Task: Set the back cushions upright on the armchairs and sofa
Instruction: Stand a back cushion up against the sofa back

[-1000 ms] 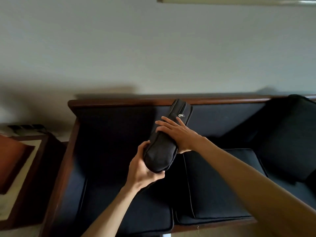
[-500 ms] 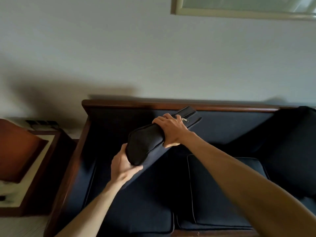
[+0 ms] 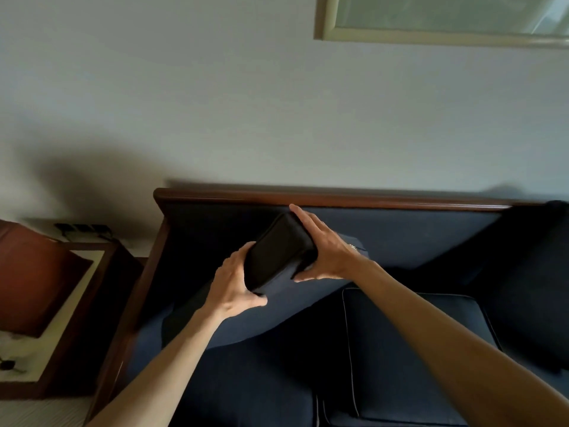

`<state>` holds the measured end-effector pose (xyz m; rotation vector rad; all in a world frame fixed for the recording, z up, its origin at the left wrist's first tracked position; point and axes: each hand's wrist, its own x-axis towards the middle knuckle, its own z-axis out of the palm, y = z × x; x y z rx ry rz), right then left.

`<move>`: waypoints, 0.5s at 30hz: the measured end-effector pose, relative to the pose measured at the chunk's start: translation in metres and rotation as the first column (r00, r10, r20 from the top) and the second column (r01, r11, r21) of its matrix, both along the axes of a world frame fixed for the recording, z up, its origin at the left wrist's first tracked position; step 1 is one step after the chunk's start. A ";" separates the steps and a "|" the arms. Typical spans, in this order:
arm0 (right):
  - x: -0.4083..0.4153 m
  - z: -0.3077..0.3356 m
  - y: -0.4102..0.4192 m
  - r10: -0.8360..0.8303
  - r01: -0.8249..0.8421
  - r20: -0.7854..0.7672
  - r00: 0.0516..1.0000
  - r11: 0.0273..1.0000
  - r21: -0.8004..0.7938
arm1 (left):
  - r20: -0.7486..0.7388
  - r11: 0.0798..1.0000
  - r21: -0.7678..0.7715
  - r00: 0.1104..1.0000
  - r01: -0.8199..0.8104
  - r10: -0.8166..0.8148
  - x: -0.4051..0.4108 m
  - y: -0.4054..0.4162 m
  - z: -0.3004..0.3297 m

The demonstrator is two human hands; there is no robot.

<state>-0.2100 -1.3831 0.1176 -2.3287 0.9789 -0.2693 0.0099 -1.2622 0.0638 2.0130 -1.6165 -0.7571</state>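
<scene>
A dark navy back cushion (image 3: 277, 260) is held edge-up over the left seat of the sofa (image 3: 338, 200), tilted, with its broad face (image 3: 261, 315) sloping down toward me. My left hand (image 3: 234, 285) grips its near lower edge, thumb on the face. My right hand (image 3: 326, 251) holds the far side of the edge with fingers stretched along it and thumb curled under. A second dark back cushion (image 3: 529, 272) leans upright at the sofa's right end.
Navy seat cushions (image 3: 415, 349) with pale piping lie below. The sofa's wooden frame runs along the back and left side. A wooden side table (image 3: 55, 343) stands to the left. A framed picture (image 3: 431, 32) hangs on the wall above.
Both hands have swung the cushion from pointing away from me to lying more sideways, raising its edge toward the backrest. My view has shifted up and right.
</scene>
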 end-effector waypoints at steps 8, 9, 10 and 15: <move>0.005 0.026 -0.013 -0.056 0.056 0.005 0.998 0.994 -0.094 | 0.100 0.999 0.015 0.994 -0.034 0.032 0.008 -0.017 0.000; 0.004 0.028 -0.017 -0.059 0.061 0.022 0.998 0.994 -0.088 | 0.123 1.000 0.000 0.992 -0.019 0.019 0.011 -0.020 0.005; 0.002 0.029 -0.019 -0.064 0.067 0.038 0.997 0.995 -0.076 | 0.151 1.000 -0.009 0.989 -0.002 0.004 0.014 -0.023 0.008; -0.017 -0.004 -0.011 -0.131 0.127 0.052 0.990 0.989 0.069 | 0.331 0.996 0.064 0.940 0.069 -0.086 0.010 -0.020 -0.001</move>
